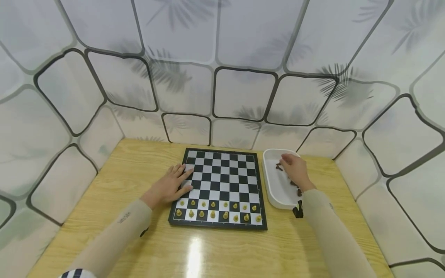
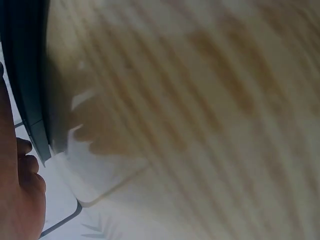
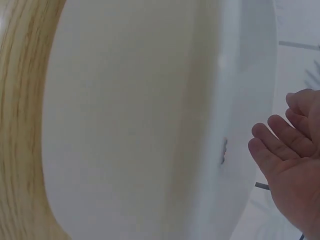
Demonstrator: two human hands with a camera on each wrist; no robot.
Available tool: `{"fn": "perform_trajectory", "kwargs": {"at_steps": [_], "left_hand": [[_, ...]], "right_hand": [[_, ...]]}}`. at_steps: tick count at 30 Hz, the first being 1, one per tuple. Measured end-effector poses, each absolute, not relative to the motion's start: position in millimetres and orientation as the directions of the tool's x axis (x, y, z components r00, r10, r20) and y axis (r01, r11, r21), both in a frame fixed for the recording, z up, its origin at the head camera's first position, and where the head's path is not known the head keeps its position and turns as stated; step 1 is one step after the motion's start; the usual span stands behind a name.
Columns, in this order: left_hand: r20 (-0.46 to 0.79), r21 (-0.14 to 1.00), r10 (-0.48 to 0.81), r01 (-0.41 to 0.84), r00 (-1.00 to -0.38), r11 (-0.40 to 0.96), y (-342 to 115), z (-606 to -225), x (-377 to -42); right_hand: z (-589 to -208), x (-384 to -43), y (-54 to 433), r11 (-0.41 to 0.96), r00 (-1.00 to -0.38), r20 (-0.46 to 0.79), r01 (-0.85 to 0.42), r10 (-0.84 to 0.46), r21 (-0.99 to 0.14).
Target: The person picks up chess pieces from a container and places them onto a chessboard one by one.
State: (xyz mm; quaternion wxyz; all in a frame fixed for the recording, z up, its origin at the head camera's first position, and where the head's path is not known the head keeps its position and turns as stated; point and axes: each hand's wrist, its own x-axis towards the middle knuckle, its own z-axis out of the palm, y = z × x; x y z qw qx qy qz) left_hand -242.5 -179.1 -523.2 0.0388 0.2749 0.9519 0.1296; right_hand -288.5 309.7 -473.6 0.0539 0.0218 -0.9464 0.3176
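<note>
My left hand rests on the left edge of a black-framed chessboard, its fingers spread straight over the squares. Part of the left hand also shows at the left wrist view's edge, beside the dark board rim. Small gold chess pieces fill the two rows nearest me. Inside a white tray right of the board lie several dark brown chess pieces. My right hand is over the tray, thumb and index fingertips close together; I cannot tell whether a piece is between them.
Board and tray stand side by side on a light wooden table, near its back edge. A patterned white curtain or wall surrounds the table at the back and sides.
</note>
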Motion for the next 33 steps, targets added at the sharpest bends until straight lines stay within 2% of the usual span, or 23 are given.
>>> {"fn": "perform_trajectory", "kwargs": {"at_steps": [6,14,23,33], "left_hand": [[0.010,0.254,0.527,0.512,-0.850,0.821,-179,-529,-241],[-0.006,0.260,0.528,0.508,-0.849,0.821,-177,-529,-239],[-0.024,0.245,0.546,0.525,-0.837,0.815,-177,-527,-240],[-0.029,0.233,0.535,0.515,-0.844,0.825,-176,-527,-239]], "right_hand": [[-481,-293,309,0.806,-0.998,0.062,-0.014,0.028,-0.592],[-491,-294,307,0.849,-1.000,-0.005,0.025,0.026,-0.528],[-497,-297,300,0.852,-0.998,0.059,-0.010,0.024,-0.524],[-503,-298,298,0.843,-0.998,-0.024,0.066,0.062,-0.535]]}}
